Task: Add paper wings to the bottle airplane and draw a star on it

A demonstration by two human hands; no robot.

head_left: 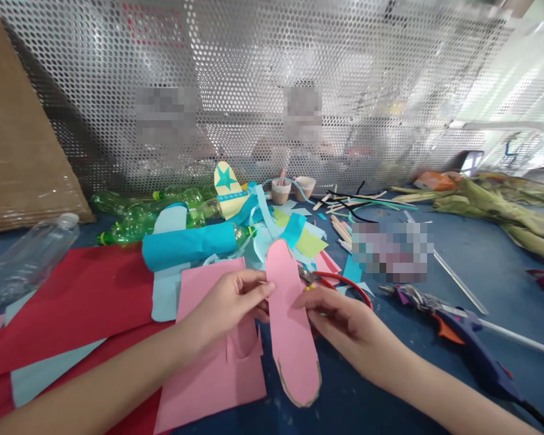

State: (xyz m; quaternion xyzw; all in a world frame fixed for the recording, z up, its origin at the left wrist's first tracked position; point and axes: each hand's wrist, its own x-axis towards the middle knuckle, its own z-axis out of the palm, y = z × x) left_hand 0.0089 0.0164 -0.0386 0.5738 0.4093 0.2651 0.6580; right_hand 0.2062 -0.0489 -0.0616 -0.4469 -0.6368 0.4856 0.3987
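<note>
Between both hands is a long pink paper strip (290, 326) with rounded ends, a brownish edge showing at its tips. My left hand (240, 299) pinches its left edge between thumb and fingers. On the other side my right hand (340, 320) grips the right edge, fingertips partly hidden behind it. Below the left wrist lie a pink paper sheet (208, 386) and red sheets (100, 296). Red-handled scissors (326, 278) rest just behind the right hand. A bottle wrapped in blue paper (190, 244), with light blue wing shapes, lies beyond the left hand.
A blue glue gun (471, 344) with a glue stick lies at the right. Green bottles (136, 220), a clear bottle (40, 257), paper scraps (308, 241), small cups (280, 192) and dry husks (485, 202) line the back. Cardboard (22, 133) leans against a perforated metal screen (254, 72).
</note>
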